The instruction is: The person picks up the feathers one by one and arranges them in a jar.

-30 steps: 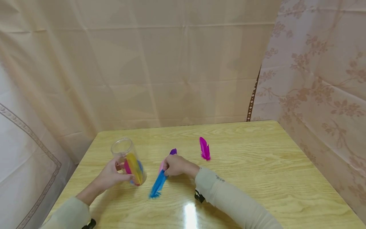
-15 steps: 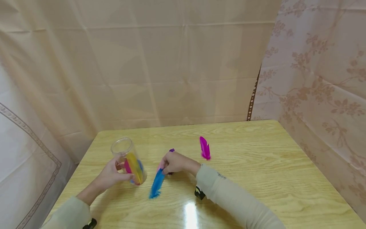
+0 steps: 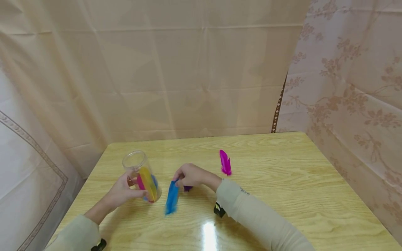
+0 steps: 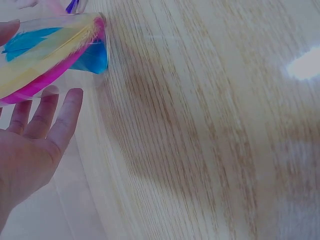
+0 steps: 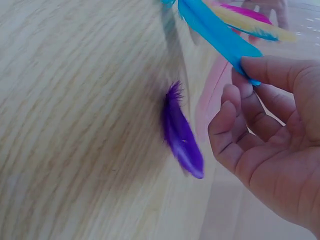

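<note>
My left hand (image 3: 117,193) grips a clear cylindrical jar (image 3: 137,164) from its near left side, thumb on one side and fingers on the other. The jar holds a yellow feather (image 3: 147,181) along with magenta and blue feathers. Just right of the jar, my right hand (image 3: 195,176) pinches one end of a bright blue feather (image 3: 171,198) between thumb and fingertips, its fluffy end hanging down. Beneath that hand a purple feather (image 5: 182,135) lies on the table. A pale pink feather (image 5: 212,87) shows beside it in the right wrist view, partly hidden by the fingers.
A single magenta feather (image 3: 225,162) lies farther back, right of the right hand. The wood-grain table (image 3: 282,184) ends at a beige cloth (image 3: 201,87) behind, with a flowered cloth (image 3: 355,104) along the right side.
My right hand has taken the blue feather up and shifted slightly left with it, toward the jar. More of the purple feather's lower end shows. The left hand and jar stay put.
</note>
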Demonstrator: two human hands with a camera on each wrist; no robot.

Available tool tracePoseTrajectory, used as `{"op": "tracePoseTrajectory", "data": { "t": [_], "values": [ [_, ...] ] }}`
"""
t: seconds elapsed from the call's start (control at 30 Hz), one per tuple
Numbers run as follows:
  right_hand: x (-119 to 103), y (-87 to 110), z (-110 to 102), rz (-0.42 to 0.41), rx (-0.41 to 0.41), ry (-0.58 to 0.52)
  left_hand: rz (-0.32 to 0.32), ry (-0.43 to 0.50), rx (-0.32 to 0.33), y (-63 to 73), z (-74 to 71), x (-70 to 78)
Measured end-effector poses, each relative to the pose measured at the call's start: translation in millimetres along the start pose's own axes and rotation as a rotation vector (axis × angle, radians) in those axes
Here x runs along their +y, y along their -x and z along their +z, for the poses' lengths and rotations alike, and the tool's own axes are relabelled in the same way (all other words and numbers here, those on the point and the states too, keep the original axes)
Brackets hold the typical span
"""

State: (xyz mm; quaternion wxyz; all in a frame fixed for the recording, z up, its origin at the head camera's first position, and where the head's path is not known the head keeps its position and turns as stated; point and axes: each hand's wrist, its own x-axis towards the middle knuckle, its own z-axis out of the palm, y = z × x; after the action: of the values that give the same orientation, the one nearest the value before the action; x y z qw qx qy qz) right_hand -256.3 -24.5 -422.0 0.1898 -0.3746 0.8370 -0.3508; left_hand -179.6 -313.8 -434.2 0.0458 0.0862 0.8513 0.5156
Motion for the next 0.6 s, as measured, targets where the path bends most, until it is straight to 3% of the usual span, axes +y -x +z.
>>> {"op": "tracePoseTrajectory", "data": {
  "t": [0.23,0.6],
  "values": [
    [-1.7,-1.3,-2.0,-0.050,0.016,-0.033,-0.012,-0.014,0.006,0.0,0.3,0.7],
    [-0.3,-0.1,-6.5,-0.047,0.001,-0.107,-0.011,-0.040,0.017,1.0,0.8,1.4]
  ]
}}
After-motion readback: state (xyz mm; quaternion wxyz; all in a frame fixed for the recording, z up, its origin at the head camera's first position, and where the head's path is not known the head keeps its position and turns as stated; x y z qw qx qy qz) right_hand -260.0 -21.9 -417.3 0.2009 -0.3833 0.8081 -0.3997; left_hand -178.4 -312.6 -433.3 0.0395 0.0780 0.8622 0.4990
